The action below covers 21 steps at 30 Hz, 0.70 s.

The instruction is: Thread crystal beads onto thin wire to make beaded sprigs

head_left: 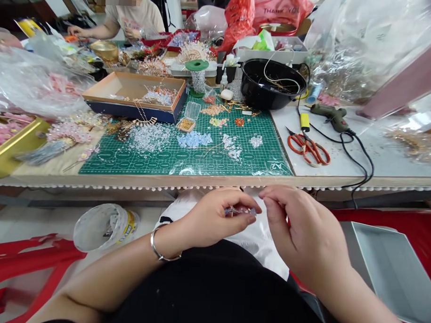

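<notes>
My left hand, wearing a silver bangle, is closed on a small beaded piece with pale, clear and pinkish parts. Most of that piece hides behind the fingers. Just to its right, my right hand has thumb and forefinger pressed together in a pinch; whatever is between them is too small to make out. Both hands are over my lap, below the table's front edge. Beyond them on the green cutting mat lie blue petal beads, white flower pieces and a heap of clear beads.
Right of the mat are orange-handled scissors and a glue gun with its cord. A black bowl, a spool and a shallow box stand farther back. A white bucket is below left. Another person sits across.
</notes>
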### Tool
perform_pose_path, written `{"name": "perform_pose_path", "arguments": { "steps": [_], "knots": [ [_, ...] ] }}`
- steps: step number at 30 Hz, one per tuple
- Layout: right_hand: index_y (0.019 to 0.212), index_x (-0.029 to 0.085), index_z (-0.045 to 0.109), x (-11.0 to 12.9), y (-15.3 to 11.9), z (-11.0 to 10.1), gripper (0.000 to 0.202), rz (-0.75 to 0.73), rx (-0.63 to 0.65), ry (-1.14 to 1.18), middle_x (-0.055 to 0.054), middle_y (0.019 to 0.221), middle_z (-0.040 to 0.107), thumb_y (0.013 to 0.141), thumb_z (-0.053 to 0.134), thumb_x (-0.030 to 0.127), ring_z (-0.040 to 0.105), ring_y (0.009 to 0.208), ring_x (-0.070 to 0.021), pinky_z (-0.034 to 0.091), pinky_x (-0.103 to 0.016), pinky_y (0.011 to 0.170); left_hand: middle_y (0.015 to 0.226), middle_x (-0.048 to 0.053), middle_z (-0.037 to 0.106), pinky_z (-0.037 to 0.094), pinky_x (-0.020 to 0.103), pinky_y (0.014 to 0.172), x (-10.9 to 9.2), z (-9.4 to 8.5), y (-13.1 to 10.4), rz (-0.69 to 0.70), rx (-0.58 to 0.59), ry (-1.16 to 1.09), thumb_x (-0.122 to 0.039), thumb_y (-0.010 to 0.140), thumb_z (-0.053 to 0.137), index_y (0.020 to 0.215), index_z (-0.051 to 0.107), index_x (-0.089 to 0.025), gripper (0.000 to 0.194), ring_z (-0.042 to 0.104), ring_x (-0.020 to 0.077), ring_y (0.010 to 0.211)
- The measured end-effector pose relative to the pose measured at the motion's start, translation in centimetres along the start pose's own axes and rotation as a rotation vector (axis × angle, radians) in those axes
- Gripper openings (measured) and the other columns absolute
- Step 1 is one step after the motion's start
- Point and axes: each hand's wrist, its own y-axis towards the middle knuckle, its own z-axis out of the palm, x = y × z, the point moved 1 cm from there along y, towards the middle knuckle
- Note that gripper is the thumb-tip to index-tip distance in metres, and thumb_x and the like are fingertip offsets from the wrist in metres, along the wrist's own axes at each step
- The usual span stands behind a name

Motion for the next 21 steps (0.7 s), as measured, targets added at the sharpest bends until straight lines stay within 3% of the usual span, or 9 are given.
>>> {"name": "perform_pose_path", "arguments": {
  "steps": [6, 10, 13, 17, 21],
  "knots": [
    [0.08, 0.021, 0.051, 0.3, -0.2, 0.4, 0.013, 0.175, 0.176, 0.032, -0.003, 0.069, 0.06, 0.091, 0.044, 0.024, 0.053, 0.059, -0.0182, 0.036, -0.03, 0.053, 0.078, 0.001, 0.059, 0.045, 0.023, 0.062, 0.2, -0.3, -0.3, -0.082, -0.006, -0.113, -0.02, 0.081, 0.061, 0.092, 0.066, -0.019, 0.013, 0.055, 0.0116, 0.072],
    [0.079, 0.023, 0.051, 0.3, -0.1, 0.0, 0.014, 0.287, 0.301, 0.214, 0.0, 0.069, 0.059, 0.091, 0.044, 0.024, 0.052, 0.06, -0.0162, 0.037, -0.028, 0.053, 0.087, 0.005, 0.061, 0.047, 0.021, 0.054, 0.8, -0.2, -0.4, -0.209, -0.004, -0.432, -0.026, 0.08, 0.064, 0.098, 0.06, -0.018, 0.02, 0.063, 0.0159, 0.078],
    [0.078, 0.023, 0.052, 0.2, 0.0, -0.2, 0.014, 0.355, 0.334, 0.293, 0.0, 0.07, 0.059, 0.091, 0.045, 0.023, 0.052, 0.062, -0.0159, 0.039, -0.027, 0.054, 0.092, 0.005, 0.061, 0.047, 0.02, 0.05, 1.1, -0.2, -0.5, -0.228, -0.032, -0.589, -0.024, 0.078, 0.067, 0.099, 0.055, -0.018, 0.024, 0.066, 0.0157, 0.075],
    [0.077, 0.023, 0.052, 0.0, -0.1, -0.2, 0.014, 0.395, 0.358, 0.317, 0.001, 0.069, 0.058, 0.09, 0.046, 0.022, 0.051, 0.062, -0.0153, 0.04, -0.027, 0.055, 0.093, 0.005, 0.063, 0.047, 0.021, 0.053, 1.2, -0.4, -0.5, -0.261, -0.014, -0.599, -0.021, 0.078, 0.067, 0.098, 0.053, -0.018, 0.025, 0.065, 0.0148, 0.075],
    [0.078, 0.024, 0.052, -0.1, -0.1, -0.4, 0.013, 0.406, 0.363, 0.302, 0.001, 0.072, 0.059, 0.09, 0.045, 0.024, 0.051, 0.064, -0.0154, 0.04, -0.027, 0.057, 0.092, 0.006, 0.065, 0.05, 0.026, 0.066, 1.1, -0.7, -0.5, -0.297, -0.014, -0.452, -0.022, 0.079, 0.066, 0.099, 0.057, -0.016, 0.023, 0.062, 0.0127, 0.076]
  ]
}}
